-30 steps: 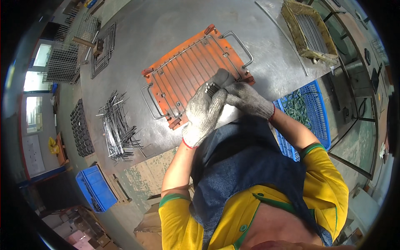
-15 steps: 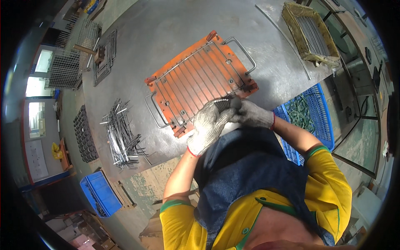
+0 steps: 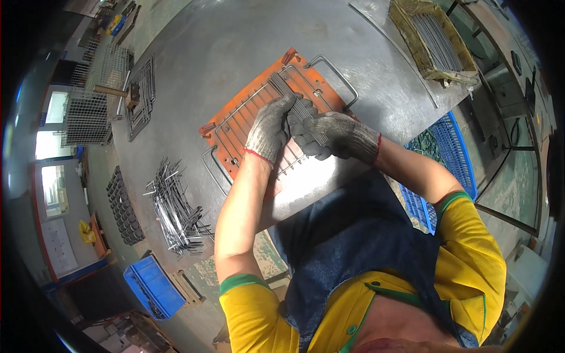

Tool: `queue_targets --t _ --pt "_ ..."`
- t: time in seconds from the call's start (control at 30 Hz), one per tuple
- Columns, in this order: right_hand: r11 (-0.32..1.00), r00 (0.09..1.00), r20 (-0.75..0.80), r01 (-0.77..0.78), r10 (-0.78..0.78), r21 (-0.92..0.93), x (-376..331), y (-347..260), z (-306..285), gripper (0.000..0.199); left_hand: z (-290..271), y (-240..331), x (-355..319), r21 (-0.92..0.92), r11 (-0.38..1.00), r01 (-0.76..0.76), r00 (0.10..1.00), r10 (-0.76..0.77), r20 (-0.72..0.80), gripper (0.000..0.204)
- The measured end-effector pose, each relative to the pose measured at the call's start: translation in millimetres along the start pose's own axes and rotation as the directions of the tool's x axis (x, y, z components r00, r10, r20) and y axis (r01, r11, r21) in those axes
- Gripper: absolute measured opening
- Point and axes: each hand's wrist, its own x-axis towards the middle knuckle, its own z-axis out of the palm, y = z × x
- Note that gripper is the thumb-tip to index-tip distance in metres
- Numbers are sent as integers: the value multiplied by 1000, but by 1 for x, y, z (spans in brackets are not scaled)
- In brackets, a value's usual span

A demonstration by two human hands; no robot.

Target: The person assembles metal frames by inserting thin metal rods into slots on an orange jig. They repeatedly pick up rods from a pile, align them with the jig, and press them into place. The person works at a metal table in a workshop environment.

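Both my hands wear grey-white knit gloves with dark, soiled fingers. Between them is a bundle of thin straight metal rods [image 3: 281, 83], tilted across an orange jig plate [image 3: 257, 83]. My left hand [image 3: 272, 125] closes on the bundle from the left. My right hand [image 3: 336, 133] wraps its lower part, the fingers curled round the rods. Under the rods, the jig bears a wire frame [image 3: 229, 112] with parallel thin bars. A bent wire handle [image 3: 344, 79] sticks out at its right side, and another handle [image 3: 213, 166] at its left. My gloves and forearm hide part of the jig.
The jig lies on a metal table [image 3: 194, 76]. At left are a pile of short bent rods [image 3: 176, 212], a hammer [image 3: 120, 93] and stacked wire frames [image 3: 141, 109]. A yellowish box of rods [image 3: 406, 35] stands far right. Blue crates [image 3: 456, 153] flank the table below.
My hands have moved from close to my apron forward over the jig. The rod bundle, earlier mostly hidden in the gloves, now shows lengthwise above the frame.
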Motion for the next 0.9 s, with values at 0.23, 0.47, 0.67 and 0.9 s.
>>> queue_targets --t 0.23,0.47,0.67,0.9 --pt "110 929 276 -310 245 944 4 10 20 28 -7 11 10 392 917 80 990 -28 -136 29" --pt "-348 878 410 -314 248 883 8 -2 6 21 0 9 18 808 -543 -228 542 619 569 35" --pt "924 927 48 -365 372 -109 -18 -20 -92 22 -18 -12 32 739 -606 -295 646 443 622 36" --pt "703 659 -279 -563 699 435 -25 46 -54 45 10 -8 24 702 -600 -385 659 354 664 41"
